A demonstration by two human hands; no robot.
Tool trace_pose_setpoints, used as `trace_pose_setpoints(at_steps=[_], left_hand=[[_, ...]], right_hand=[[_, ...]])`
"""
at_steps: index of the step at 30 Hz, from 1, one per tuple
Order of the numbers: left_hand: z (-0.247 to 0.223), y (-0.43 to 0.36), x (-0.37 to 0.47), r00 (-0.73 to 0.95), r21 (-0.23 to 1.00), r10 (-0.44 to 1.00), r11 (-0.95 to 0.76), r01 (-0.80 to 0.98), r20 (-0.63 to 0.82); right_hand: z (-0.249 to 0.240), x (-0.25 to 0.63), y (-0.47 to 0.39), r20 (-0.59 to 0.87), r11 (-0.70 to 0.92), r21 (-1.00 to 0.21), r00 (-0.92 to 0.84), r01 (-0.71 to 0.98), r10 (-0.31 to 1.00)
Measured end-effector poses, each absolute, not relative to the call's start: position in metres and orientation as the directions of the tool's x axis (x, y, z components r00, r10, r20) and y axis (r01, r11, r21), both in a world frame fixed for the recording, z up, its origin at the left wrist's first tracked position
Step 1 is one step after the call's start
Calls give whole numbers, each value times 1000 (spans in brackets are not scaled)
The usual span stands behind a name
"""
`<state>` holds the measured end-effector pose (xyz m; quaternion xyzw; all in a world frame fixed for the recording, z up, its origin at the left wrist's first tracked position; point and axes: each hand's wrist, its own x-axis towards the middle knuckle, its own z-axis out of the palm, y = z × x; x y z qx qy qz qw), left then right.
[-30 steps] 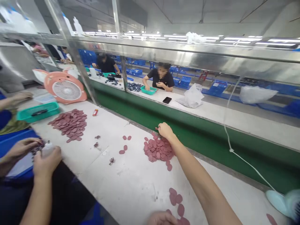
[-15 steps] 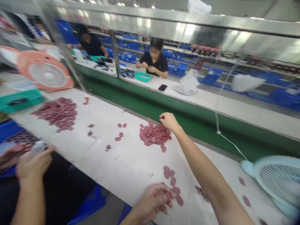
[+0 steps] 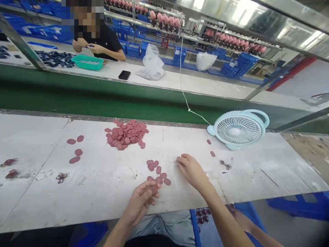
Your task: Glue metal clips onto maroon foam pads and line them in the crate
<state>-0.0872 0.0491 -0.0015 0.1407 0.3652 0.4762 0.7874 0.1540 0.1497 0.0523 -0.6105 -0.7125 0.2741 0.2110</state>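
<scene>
My left hand [image 3: 142,200] is near the front edge of the white table, its fingers closed on a reddish oval piece [image 3: 154,189]. Several similar loose ovals [image 3: 158,169] lie just beyond it. To the right, my right hand [image 3: 190,169] is over the table with its fingers bent together; a tiny dark bit shows at the fingertips, too small to name. A heap of reddish oval pieces [image 3: 125,134] sits farther back, left of both hands and touched by neither.
A light blue fan [image 3: 235,130] stands at the back right, its white cord running up. Thin dark scraps [image 3: 61,177] lie at left. Across the green divider [image 3: 102,103], a person works beside a teal basket [image 3: 87,67]. Another person's arm [image 3: 244,219] shows at lower right.
The view has swung to the right. My right hand has come away from the heap toward the front right of the table. My left hand still holds an oval piece.
</scene>
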Motion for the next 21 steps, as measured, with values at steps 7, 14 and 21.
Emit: trace_pose_setpoints(at_steps=[7,14,21], left_hand=[[-6,47,-87,240,577,837,519,-630,-492],[0,33,-64,337,510,771,618,-599,-540],[6,30,-29,429,388,731,659,-644,-530]], right_hand=[[30,193,56,-12,-40,-980,147,193,989],[-6,238,61,-139,-107,57,-114,-993,984],[24,221,71,-401,-230,-311,-92,-922,911]])
